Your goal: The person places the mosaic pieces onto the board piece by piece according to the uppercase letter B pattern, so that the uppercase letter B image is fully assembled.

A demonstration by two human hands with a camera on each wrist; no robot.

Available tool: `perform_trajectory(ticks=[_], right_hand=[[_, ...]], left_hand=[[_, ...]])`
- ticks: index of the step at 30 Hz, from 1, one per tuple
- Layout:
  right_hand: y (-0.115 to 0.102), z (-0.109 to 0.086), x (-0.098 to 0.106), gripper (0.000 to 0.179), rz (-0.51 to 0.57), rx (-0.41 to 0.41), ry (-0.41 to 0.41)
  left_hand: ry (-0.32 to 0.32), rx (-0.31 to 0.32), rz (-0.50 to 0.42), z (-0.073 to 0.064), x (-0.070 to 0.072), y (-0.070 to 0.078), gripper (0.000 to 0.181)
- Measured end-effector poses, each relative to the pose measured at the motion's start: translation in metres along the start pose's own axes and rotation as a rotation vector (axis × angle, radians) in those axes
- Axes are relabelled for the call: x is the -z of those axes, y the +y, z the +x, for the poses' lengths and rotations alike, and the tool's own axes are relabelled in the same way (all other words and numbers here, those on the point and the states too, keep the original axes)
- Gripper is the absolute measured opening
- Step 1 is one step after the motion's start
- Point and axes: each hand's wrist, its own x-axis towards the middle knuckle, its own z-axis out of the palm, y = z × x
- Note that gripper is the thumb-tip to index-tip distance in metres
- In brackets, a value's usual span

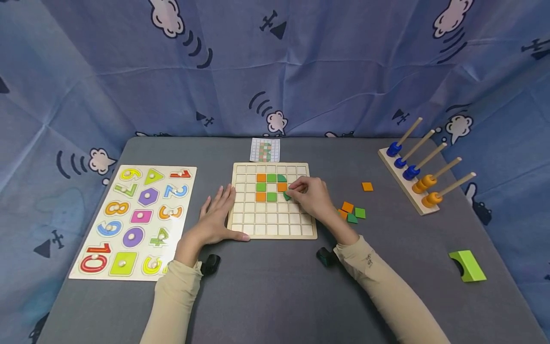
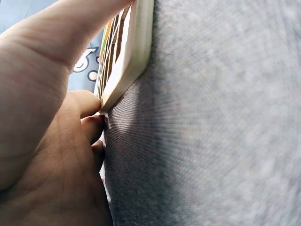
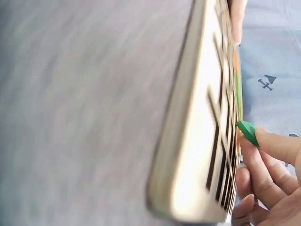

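A wooden grid board [image 1: 272, 230] lies in the middle of the table, with several orange and green tiles [image 1: 271, 177] set in its cells. My right hand [image 1: 312, 197] pinches a small green tile [image 3: 248, 133] between thumb and finger, over the right side of the tile group. The held tile has a curved edge and is tilted in the right wrist view. Along the board's left side rests my left hand [image 1: 215, 223], fingers straight and thumb by the near corner. In the left wrist view its fingertips touch the board's edge [image 2: 134, 61].
Behind the board lies a printed pattern card [image 1: 265, 150]. Loose tiles [image 1: 360, 213] lie to the right, with an orange tile [image 1: 367, 187] apart. A number puzzle board [image 1: 139, 227] is at left; a peg stand with beads [image 1: 410, 184] and a green block [image 1: 470, 266] are at right.
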Motion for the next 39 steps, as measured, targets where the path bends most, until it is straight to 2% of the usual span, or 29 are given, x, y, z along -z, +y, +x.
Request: perform_trajectory(ticks=[13, 28, 32, 39], right_hand=[[-0.002, 0.005, -0.014, 0.009, 0.010, -0.031, -0.008], [-0.004, 0.004, -0.016, 0.007, -0.013, 0.007, -0.009], [-0.003, 0.002, -0.013, 0.006, 0.001, 0.012, -0.007], [0.007, -0.008, 0.004, 0.005, -0.022, 0.028, -0.039]], left_hand=[[0.009, -0.011, -0.006, 0.000, 0.000, 0.001, 0.136], [0.002, -0.017, -0.007, 0.000, 0.000, 0.000, 0.138], [-0.001, -0.008, 0.005, 0.000, 0.000, -0.001, 0.137], [0.004, -0.008, 0.014, 0.001, -0.001, -0.002, 0.136]])
